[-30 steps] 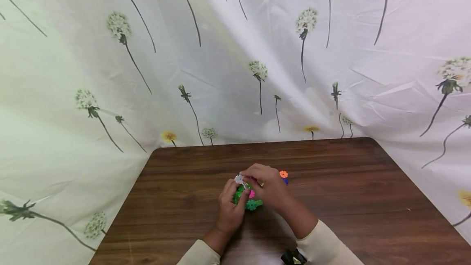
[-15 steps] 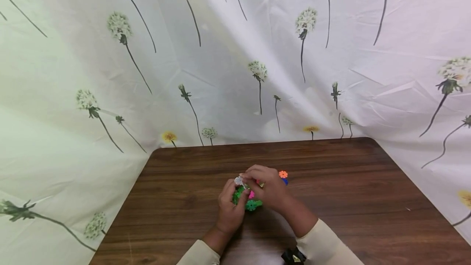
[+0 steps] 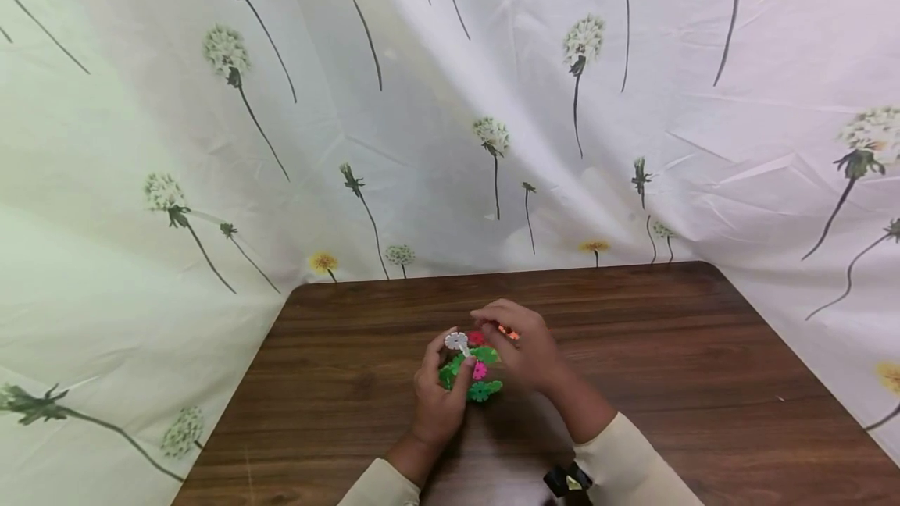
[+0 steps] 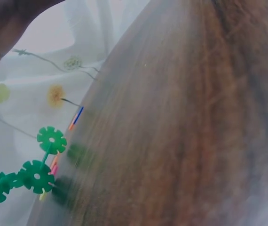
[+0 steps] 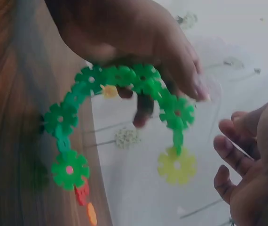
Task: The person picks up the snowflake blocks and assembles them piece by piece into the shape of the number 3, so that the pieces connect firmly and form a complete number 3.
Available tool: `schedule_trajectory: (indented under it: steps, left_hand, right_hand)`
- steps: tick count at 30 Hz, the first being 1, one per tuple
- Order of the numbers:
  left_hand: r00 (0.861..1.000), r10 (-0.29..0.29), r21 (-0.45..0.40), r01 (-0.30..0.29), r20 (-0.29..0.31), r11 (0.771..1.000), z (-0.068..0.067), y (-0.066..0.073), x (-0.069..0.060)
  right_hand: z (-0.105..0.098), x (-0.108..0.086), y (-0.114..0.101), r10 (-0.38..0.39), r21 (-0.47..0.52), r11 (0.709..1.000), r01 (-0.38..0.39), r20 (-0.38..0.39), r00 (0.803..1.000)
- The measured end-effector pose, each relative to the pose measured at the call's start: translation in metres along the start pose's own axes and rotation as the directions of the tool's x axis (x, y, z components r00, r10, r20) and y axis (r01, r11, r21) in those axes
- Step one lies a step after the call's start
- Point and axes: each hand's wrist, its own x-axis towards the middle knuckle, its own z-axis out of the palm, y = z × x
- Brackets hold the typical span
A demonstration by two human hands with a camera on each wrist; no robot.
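Observation:
My left hand [image 3: 439,393] pinches a curved chain of green interlocking discs [image 5: 91,79], holding it above the table. A yellow disc [image 5: 177,165] is joined at one end of the chain. A white disc [image 3: 455,340] stands up between my left thumb and fingers; how it joins the chain is hidden. Just to the right, my right hand [image 3: 523,346] hovers with loosely bent fingers and nothing between them. The right wrist view shows a gap between this hand [image 5: 261,160] and the chain.
Beyond the chain are a pink disc [image 3: 480,371], a red disc [image 3: 477,338] and an orange disc [image 3: 509,332] partly covered by my right hand. A blue piece [image 4: 78,115] shows at left wrist view's table edge. Flower-printed cloth [image 3: 436,139] hangs behind the brown table [image 3: 337,381].
My right hand has let go at the white disc and moved slightly up and right. The red disc now shows between the hands, and the blue piece is covered in the head view.

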Motion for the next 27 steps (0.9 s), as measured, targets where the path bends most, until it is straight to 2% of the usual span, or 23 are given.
schedule_trajectory:
  steps: [5, 9, 15, 19, 22, 25, 27]
  left_hand:
    - [0.997, -0.073, -0.008, 0.073, 0.023, 0.997, -0.002, 0.001, 0.000]
    - [0.995, -0.096, 0.000, 0.096, 0.023, 0.995, -0.003, 0.001, 0.000]
    - [0.994, -0.109, -0.005, 0.109, 0.025, 0.994, -0.003, 0.001, 0.000]
    - [0.996, -0.081, -0.003, 0.082, 0.019, 0.997, -0.003, -0.001, 0.000]
    - [0.998, -0.054, -0.006, 0.054, 0.021, 0.999, -0.004, -0.002, 0.001]
    - [0.999, -0.019, 0.003, 0.019, 0.025, 1.000, -0.004, -0.001, 0.002]
    - [1.000, -0.005, 0.001, 0.005, 0.031, 1.000, -0.005, -0.001, 0.003]
  right_hand:
    - [-0.006, -0.002, 0.018, 0.129, 0.041, 0.991, -0.125, -0.110, 0.986]
    - [-0.008, -0.007, 0.031, 0.235, 0.062, 0.971, -0.229, -0.130, 0.963]
    - [-0.009, -0.014, 0.051, 0.338, 0.064, 0.941, -0.332, -0.166, 0.926]
    - [-0.012, -0.020, 0.067, 0.420, 0.095, 0.908, -0.409, -0.189, 0.888]
    - [-0.015, -0.025, 0.081, 0.489, 0.104, 0.872, -0.477, -0.199, 0.849]
    - [-0.018, -0.031, 0.093, 0.546, 0.074, 0.836, -0.543, -0.203, 0.813]
    - [-0.020, -0.034, 0.099, 0.567, 0.047, 0.820, -0.570, -0.199, 0.799]
